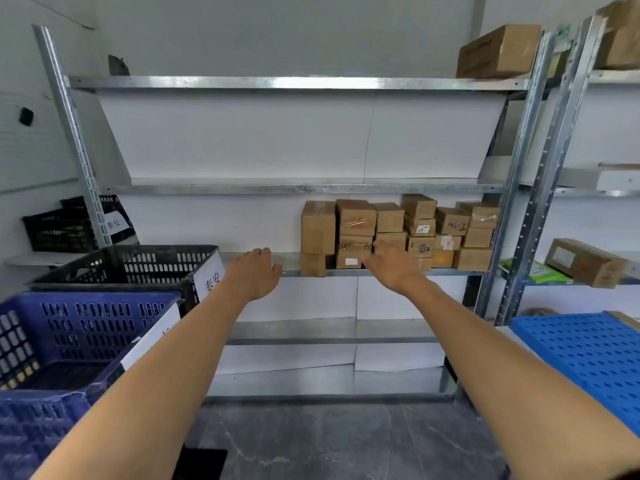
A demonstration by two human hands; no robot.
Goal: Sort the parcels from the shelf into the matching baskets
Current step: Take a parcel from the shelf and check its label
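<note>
Reaching open left grip point(254, 273) and right grip point(391, 268) at taped brown parcels point(398, 233) crowding the shelf's point(291, 262) right end; left end's sitting free.

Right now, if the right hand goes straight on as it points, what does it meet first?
Probably the parcels stacked on the shelf; the right hand overlaps them, though depth is unclear.

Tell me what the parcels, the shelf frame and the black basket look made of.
The parcels: probably brown cardboard, matte, with glossy tape strips. The shelf frame: likely galvanised steel, mottled silver sheen, slotted uprights. The black basket: seemingly moulded plastic, slotted walls, dull finish.
</note>
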